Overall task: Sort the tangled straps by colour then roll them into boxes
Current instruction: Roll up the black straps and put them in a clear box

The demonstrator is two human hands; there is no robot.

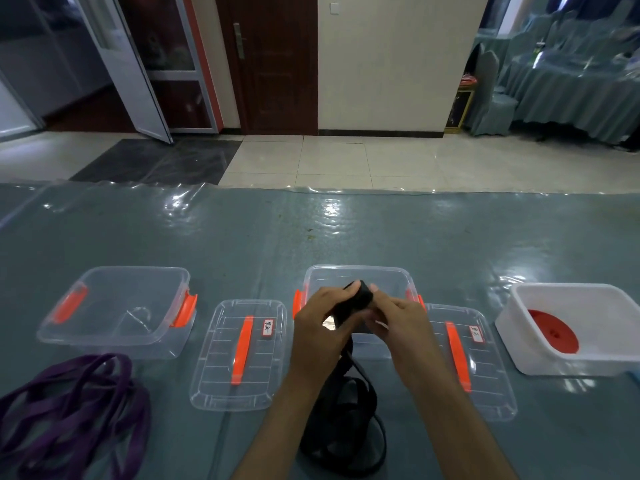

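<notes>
A black strap [346, 420] lies in loose loops on the table between my forearms. Its upper end is wound into a small roll, raised in front of the middle clear box [360, 271]. My left hand [322, 327] and my right hand [401, 323] both pinch that roll with curled fingers. A purple strap [72, 407] lies tangled at the near left. A rolled red strap [554, 330] lies inside the white box [519, 327] at the right. The left clear box [114, 306] holds nothing I can see.
Two clear lids with orange handles lie flat, one [242, 351] between the clear boxes and one [467, 358] right of my right hand. The table carries a grey-green cloth under glossy plastic. Beyond its far edge is tiled floor.
</notes>
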